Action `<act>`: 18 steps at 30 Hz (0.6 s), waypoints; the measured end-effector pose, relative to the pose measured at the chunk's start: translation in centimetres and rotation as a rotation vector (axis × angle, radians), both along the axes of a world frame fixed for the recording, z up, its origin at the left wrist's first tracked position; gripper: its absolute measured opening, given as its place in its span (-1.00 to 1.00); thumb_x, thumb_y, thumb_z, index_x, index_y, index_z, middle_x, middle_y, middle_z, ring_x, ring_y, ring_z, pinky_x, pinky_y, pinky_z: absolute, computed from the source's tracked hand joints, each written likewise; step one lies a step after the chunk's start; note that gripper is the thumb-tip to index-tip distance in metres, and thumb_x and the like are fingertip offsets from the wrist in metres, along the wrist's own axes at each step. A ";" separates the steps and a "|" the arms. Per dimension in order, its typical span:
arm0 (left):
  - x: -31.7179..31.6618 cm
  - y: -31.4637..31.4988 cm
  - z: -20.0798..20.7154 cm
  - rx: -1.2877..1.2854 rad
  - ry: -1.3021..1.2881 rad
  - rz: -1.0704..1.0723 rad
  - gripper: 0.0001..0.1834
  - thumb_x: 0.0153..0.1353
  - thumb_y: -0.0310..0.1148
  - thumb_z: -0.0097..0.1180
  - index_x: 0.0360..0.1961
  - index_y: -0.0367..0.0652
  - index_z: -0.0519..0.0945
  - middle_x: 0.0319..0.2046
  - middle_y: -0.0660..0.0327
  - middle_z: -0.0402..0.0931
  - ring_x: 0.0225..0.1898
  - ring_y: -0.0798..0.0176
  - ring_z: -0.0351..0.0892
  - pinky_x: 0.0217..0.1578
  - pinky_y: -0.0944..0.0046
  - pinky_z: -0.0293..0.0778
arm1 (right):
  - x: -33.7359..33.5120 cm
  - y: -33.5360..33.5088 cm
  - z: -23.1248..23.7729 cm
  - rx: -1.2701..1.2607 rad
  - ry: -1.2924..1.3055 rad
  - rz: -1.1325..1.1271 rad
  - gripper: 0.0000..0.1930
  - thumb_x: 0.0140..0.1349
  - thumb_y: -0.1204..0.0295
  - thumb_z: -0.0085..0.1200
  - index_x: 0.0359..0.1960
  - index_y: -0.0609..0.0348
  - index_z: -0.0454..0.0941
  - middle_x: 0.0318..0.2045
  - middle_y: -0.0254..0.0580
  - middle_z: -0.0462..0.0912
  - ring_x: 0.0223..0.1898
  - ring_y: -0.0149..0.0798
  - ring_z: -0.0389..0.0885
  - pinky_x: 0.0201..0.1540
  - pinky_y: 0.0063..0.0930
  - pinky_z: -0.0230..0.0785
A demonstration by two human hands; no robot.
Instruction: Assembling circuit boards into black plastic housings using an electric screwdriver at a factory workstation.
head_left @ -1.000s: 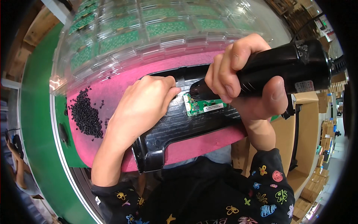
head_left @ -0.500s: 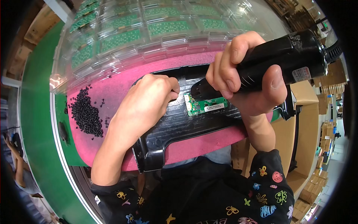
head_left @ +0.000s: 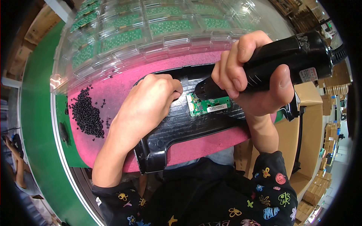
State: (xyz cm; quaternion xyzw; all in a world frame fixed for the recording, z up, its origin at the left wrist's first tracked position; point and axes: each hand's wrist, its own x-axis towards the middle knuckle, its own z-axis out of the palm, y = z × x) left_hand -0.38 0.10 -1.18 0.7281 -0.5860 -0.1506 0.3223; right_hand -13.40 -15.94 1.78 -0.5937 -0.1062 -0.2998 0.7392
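Observation:
My right hand (head_left: 260, 79) is wrapped around a black electric screwdriver (head_left: 286, 56), tilted so its narrow end points down and left. That end is over the upper edge of a small green circuit board (head_left: 201, 105) with a white label; the very tip is hidden. The board lies on a black molded plastic housing (head_left: 177, 128). My left hand (head_left: 149, 105) rests over the housing just left of the board, its fingers curled and pinched together. Whatever they hold, if anything, is too hidden to make out.
A pile of small black screws (head_left: 87, 115) lies on the pink mat (head_left: 124, 75) at left. Clear plastic trays (head_left: 151, 41) with several green boards stand behind the mat. An open cardboard box (head_left: 311, 128) is at right. Another person's arm (head_left: 17, 158) shows far left.
My right hand has shifted slightly to the right with the screwdriver, whose narrow end moved a little the same way. My left hand and the housing have barely moved.

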 end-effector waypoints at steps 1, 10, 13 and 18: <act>0.0 0.1 0.1 -0.001 0.000 0.001 -0.89 0.07 -0.58 0.21 -0.33 -0.36 0.62 -0.40 -0.05 0.59 -0.30 -0.14 0.60 -0.25 0.07 0.48 | 0.0 0.0 0.0 -0.002 0.005 0.000 -0.40 0.27 -0.21 -0.04 -0.16 0.19 0.37 -0.66 -0.37 0.37 -0.72 -0.47 0.28 -0.57 -0.52 0.17; 0.0 0.2 -0.1 -0.002 0.022 -0.003 -0.89 0.06 -0.60 0.21 -0.34 -0.36 0.63 -0.40 -0.04 0.59 -0.31 -0.13 0.60 -0.26 0.08 0.48 | 0.2 -0.2 -0.1 -0.003 -0.021 0.051 -0.40 0.27 -0.21 -0.04 -0.15 0.17 0.37 -0.65 -0.37 0.38 -0.71 -0.47 0.29 -0.56 -0.49 0.18; 0.0 0.2 -0.1 0.011 0.004 0.010 -0.89 0.07 -0.59 0.20 -0.34 -0.36 0.62 -0.40 -0.04 0.59 -0.30 -0.14 0.60 -0.25 0.08 0.48 | 0.1 0.2 0.3 0.080 -0.072 0.091 -0.59 0.27 0.13 0.10 -0.14 0.28 0.40 -0.62 -0.18 0.43 -0.66 -0.42 0.33 -0.58 -0.54 0.26; 0.0 0.1 0.1 0.014 0.032 0.012 -0.90 0.08 -0.58 0.19 -0.35 -0.36 0.60 -0.40 -0.04 0.60 -0.29 -0.13 0.60 -0.23 0.09 0.49 | 0.3 0.8 1.2 -0.123 0.088 -0.039 -0.41 0.27 -0.18 -0.02 -0.17 0.21 0.35 -0.65 -0.34 0.37 -0.70 -0.48 0.29 -0.56 -0.53 0.19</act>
